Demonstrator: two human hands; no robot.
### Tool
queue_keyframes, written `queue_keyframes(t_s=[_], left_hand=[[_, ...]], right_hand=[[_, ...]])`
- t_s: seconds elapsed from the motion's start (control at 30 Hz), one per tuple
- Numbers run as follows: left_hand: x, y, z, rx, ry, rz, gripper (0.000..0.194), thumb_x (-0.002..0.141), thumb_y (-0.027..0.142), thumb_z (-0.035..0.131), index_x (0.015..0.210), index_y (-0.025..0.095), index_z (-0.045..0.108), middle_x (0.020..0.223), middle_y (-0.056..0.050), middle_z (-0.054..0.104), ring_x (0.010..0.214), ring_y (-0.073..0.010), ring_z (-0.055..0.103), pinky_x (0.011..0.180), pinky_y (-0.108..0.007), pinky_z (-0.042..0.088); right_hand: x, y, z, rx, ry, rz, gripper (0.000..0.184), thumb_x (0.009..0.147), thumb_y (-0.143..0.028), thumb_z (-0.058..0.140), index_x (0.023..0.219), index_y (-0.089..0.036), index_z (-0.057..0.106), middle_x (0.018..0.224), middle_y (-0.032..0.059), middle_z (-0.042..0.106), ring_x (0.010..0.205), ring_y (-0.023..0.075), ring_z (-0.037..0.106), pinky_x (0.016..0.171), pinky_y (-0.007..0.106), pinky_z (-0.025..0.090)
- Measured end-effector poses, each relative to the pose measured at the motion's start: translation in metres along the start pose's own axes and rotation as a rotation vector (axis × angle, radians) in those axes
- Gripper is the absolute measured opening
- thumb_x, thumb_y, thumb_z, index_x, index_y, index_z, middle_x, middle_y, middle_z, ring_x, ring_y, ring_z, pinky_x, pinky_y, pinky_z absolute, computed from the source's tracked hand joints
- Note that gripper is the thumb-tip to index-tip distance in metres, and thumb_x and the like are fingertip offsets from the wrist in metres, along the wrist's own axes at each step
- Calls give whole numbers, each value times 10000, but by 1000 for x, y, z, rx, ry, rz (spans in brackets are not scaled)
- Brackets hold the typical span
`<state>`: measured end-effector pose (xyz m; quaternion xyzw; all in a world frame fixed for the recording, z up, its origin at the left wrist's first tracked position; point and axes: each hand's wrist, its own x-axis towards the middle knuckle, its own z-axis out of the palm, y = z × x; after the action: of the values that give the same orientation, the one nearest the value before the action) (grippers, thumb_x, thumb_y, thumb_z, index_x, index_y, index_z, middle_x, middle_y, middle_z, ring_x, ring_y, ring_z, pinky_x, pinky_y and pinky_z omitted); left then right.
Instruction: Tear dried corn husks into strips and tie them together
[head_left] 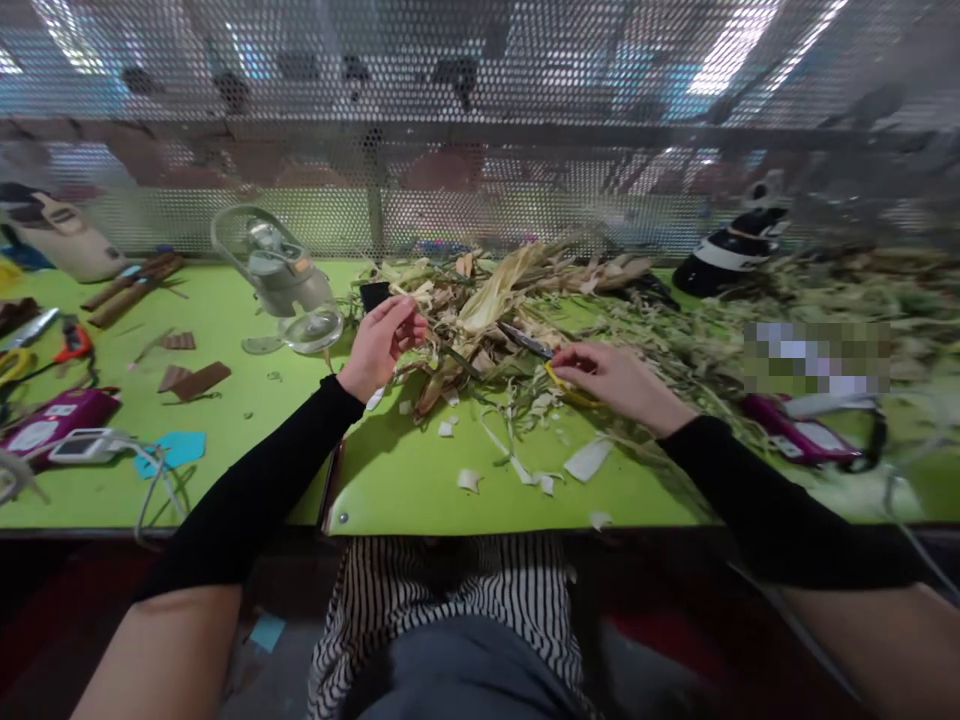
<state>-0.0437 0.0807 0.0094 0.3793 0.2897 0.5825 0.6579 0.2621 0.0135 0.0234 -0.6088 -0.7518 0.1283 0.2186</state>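
In the head view my right hand is closed around the yellow handle of a pair of scissors. Their dark blades point up and left into a heap of corn husks, partly dry and brown, partly pale green. My left hand is raised at the left edge of that heap. Its fingers curl loosely, a little apart, and I see nothing held between them. A small black object lies just behind it. White husk scraps are scattered on the green table below my hands.
A grey-green portable fan stands left of centre, with brown pieces nearby. Orange-handled scissors and a purple device lie far left. A black bottle and another purple device are right. A perforated metal screen rises behind.
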Motion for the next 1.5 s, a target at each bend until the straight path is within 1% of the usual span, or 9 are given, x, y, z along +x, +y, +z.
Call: queue_keyframes(t_s=[0.3,0.4,0.5,0.7,0.83,0.97,1.13,1.33,1.5], left_hand=[[2,32,-11,-116,-28,121,91,914,217,593,908,145,648,644,44,625,515,-27,571,541,-134,475],[-1,42,-14,-90,-175,177,189,907,219,590,1059,163,687,736,15,692,611,-59,647,598,-164,517],[-5,37,-13,-33,-356,91,295,849,183,621,1136,170,693,980,-58,777,898,-156,744,783,-265,589],[-8,14,-11,16,-613,-50,494,748,106,629,1223,223,694,1385,-78,664,1338,-271,589,1105,-427,489],[-9,9,-9,-10,-540,-53,474,752,99,662,1209,217,701,1407,-77,649,1335,-268,591,1101,-418,493],[-8,8,-7,-29,-316,-25,308,822,146,713,1129,164,714,1121,-83,776,1010,-171,742,919,-296,584],[-1,6,-13,13,-136,-13,144,908,218,670,1009,123,710,852,-53,778,727,-97,727,703,-201,585],[-4,-5,-10,48,-126,-86,169,832,217,761,943,134,665,823,-30,765,704,-93,716,681,-205,568],[-21,-18,9,140,-253,-106,328,759,268,831,1000,135,653,814,-3,729,723,-84,694,738,-226,560]], right_hand=[[28,-30,16,-99,-10,-164,260,901,-435,557,865,-229,713,908,96,736,785,250,644,694,383,481],[41,-34,24,-62,30,-210,271,927,-443,545,895,-226,704,866,82,724,726,225,624,634,354,467],[46,-45,32,3,95,-254,294,947,-453,547,1025,-214,698,899,80,717,680,196,598,572,324,445],[51,-57,42,127,226,-331,278,927,-401,604,1094,-198,695,944,82,685,699,177,597,582,311,459],[66,-40,40,167,269,-264,274,898,-398,634,1073,-198,701,962,80,676,712,179,601,619,325,481],[84,-30,33,165,292,-224,209,885,-364,631,987,-202,714,930,73,684,664,167,570,613,324,467],[90,-27,30,122,259,-302,184,885,-375,630,877,-212,713,852,65,674,664,183,573,627,336,467],[78,-29,38,192,214,-241,226,924,-429,586,882,-230,685,847,62,698,721,210,610,654,342,463],[52,-66,40,229,-106,-390,338,992,-468,487,849,-223,671,771,31,688,668,174,601,612,293,450]])
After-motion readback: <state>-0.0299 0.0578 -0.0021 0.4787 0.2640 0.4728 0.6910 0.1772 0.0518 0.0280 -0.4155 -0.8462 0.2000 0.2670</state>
